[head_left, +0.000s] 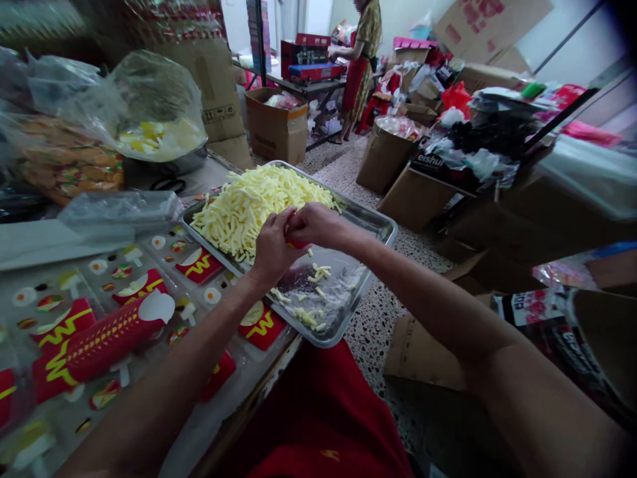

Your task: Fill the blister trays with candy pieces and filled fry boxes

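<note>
Over a metal tray [385, 229], my left hand [273, 244] is wrapped round a small red fries carton [297, 244], mostly covered by the fingers. My right hand [316, 226] meets it from the right, fingers bent and pressed together at the carton's top; what they pinch is hidden. A big heap of pale yellow fry-shaped pieces [253, 199] fills the tray's far left part, just beyond both hands. Several loose pieces [308, 317] lie on the tray's near end, among whitish crumbs.
Left of the tray, a nested stack of red cartons [107, 342] lies across clear packs [122, 272] with toy-like food pieces. Behind are a plastic-lined bowl [164, 149] and black scissors [168, 184]. Cardboard boxes [279, 129] crowd the floor. A person [365, 53] stands at a far table.
</note>
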`<state>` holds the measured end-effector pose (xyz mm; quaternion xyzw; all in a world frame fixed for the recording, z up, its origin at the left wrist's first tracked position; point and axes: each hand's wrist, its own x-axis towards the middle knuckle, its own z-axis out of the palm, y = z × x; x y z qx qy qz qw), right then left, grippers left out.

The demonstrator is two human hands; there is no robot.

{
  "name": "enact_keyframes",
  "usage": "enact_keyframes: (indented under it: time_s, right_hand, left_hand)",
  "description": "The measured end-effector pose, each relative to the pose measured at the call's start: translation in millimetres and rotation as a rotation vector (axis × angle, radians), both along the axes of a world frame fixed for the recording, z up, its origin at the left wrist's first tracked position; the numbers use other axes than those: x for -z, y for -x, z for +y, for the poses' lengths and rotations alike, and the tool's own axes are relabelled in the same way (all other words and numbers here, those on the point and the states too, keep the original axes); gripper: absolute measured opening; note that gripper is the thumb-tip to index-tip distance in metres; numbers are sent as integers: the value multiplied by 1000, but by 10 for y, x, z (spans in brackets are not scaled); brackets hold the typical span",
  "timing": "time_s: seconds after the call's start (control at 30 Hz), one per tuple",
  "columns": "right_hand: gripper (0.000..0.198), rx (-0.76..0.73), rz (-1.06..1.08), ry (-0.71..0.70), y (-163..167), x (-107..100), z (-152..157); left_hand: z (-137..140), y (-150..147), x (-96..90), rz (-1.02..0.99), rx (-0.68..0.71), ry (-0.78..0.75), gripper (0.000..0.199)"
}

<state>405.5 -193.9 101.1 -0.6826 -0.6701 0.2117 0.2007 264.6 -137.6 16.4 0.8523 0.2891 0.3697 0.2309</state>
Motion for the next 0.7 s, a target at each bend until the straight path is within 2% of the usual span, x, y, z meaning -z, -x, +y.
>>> enact_keyframes:
  time_s: [0.07,0.1,0.17,0.23,0.3,0.37,0.43,0.53,0.6,0.7]
  right_hand:
    - [17,-49,27,50,-258,15,-66]
    - [20,-17,15,49,-416,62,-124]
    - [23,116,-181,-6,-722,241,-265]
    - [29,81,-378,21,-927,483,-403]
    - [22,78,-482,49,-968,689,-508]
    - [15,135,-497,41,-850,783,-583]
    - [12,166,-418,-2,-627,772,-651]
    - [9,65,-336,-32,-244,729,-762]
    - [12,-15,-429,11,-54,776,-824]
    - [15,-20,-523,48,50,923,-855]
  left_hand:
    - [58,57,26,28,75,1,82]
    - [89,89,47,42,94,17,83]
    - [141,146,88,54,89,67,85]
    - [173,192,107,53,61,111,85]
    - [178,233,92,57,64,120,86]
    - [164,284,55,72,72,102,87]
    - [141,350,22,123,47,66,87]
    - [99,444,6,242,13,53,86]
    - [64,486,10,289,64,80,87]
    - [9,525,18,293,117,114,86]
